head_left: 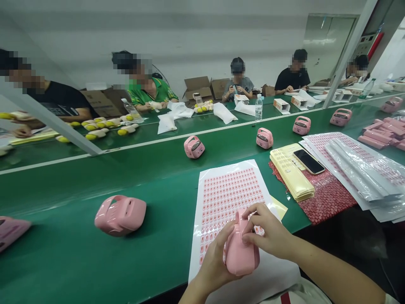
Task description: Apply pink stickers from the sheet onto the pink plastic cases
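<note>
A small pink portable speaker [242, 253] with a handle on top is held tilted above a sticker sheet. My left hand [215, 261] wraps its side, thumb up near the handle. From the right, my right hand [267, 230] has its fingers bent and closed at the handle and upper body; whether a sticker is between the fingertips is hidden. Under both hands lies the white sheet [198, 211] with rows of small pink-and-red stickers. Another pink speaker [122, 215] rests on its side on the green surface to the left.
More pink speakers [194, 147] stand along the green belt [152, 156]. To the right are yellow papers [291, 173], a phone [309, 161], red bubble wrap [329, 194], plastic-covered sticker sheets [363, 169] and pink parts [384, 133]. Several co-workers sit opposite, beyond a water bottle [258, 109].
</note>
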Demonstrator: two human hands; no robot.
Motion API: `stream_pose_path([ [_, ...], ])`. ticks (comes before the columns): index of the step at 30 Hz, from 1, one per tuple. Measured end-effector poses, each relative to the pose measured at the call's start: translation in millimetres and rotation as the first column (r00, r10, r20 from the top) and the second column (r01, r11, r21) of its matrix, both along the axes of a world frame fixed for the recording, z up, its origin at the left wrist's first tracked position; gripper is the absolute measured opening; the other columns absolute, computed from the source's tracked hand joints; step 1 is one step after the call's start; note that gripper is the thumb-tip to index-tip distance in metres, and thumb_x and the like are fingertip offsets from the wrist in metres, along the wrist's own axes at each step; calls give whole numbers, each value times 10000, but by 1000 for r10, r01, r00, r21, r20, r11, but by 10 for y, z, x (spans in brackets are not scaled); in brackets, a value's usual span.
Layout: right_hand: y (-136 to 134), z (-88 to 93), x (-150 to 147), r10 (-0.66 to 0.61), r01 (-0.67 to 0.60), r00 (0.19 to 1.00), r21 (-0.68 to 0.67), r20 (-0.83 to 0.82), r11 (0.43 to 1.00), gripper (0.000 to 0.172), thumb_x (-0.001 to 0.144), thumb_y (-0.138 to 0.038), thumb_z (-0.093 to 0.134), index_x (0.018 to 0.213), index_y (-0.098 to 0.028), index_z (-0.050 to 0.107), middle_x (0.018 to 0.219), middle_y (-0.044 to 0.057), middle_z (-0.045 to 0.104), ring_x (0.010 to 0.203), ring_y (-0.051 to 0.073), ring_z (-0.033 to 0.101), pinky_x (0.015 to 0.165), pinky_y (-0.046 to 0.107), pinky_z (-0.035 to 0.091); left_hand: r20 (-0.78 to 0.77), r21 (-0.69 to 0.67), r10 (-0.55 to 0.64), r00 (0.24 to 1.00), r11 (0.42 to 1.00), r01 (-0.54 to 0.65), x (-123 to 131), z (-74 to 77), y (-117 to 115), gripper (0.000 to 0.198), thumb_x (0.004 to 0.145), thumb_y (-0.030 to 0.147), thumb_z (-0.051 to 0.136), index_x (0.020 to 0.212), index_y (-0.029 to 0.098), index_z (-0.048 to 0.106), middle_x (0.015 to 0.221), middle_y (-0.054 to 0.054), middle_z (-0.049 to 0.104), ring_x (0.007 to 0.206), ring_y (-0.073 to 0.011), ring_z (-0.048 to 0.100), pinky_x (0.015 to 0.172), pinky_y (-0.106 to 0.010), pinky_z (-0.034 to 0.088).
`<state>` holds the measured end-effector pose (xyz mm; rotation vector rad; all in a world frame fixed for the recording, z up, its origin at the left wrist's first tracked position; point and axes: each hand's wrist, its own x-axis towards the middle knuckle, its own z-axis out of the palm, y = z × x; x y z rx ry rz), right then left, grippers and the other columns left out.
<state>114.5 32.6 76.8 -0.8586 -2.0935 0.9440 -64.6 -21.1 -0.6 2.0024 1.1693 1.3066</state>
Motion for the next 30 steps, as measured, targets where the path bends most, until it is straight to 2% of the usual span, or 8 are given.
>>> stream_pose_path([
  [5, -27, -27, 50, 57, -65, 998, 254, 38, 965, 94, 758, -116, 568, 773, -208, 580, 994, 63, 520, 943, 178, 516, 786, 336, 494, 17, -16, 9, 1000, 1000, -9, -1, 19, -12, 959, 463, 198, 783, 1293, 319, 318, 1273, -124, 470, 1089, -340, 501, 868, -504, 436],
  [10, -43, 30, 89, 77, -112, 991, 356, 111, 928, 94, 794, -163, 546, 863, -208, 592, 995, 78, 550, 924, 181, 525, 761, 311, 496, -39, 13, 16, 999, 1000, -16, -10, -17, -4, 1000, 469, 238, 781, 1315, 313, 255, 1275, -134, 461, 1083, -342, 504, 850, -494, 459],
  [16, -87, 21, 90, 20, -107, 982, 472, 187, 875, 270, 809, -210, 521, 1077, -211, 543, 1038, 105, 584, 894, 210, 553, 724, 338, 501, -32, 28, 35, 999, 999, -34, -28, -21, -2, 999, 462, 258, 780, 1317, 310, 266, 1277, -130, 465, 1055, -347, 528, 830, -491, 474],
  [23, -53, -106, 86, 56, -100, 993, 472, 108, 876, 295, 830, -237, 512, 1124, -244, 531, 1052, 90, 571, 928, 188, 547, 770, 328, 490, 66, 18, 25, 998, 999, -26, -35, 17, -17, 1005, 415, 179, 797, 1291, 339, 333, 1268, -106, 489, 1067, -356, 519, 842, -509, 461],
  [30, 9, -201, 77, 118, -111, 993, 382, 5, 917, 244, 811, -258, 547, 1049, -229, 590, 1044, 87, 520, 952, 171, 527, 828, 313, 486, 7, 23, 35, 999, 999, -35, -71, -8, -16, 1027, 427, 227, 796, 1314, 329, 288, 1259, -121, 493, 1053, -360, 529, 816, -493, 479],
])
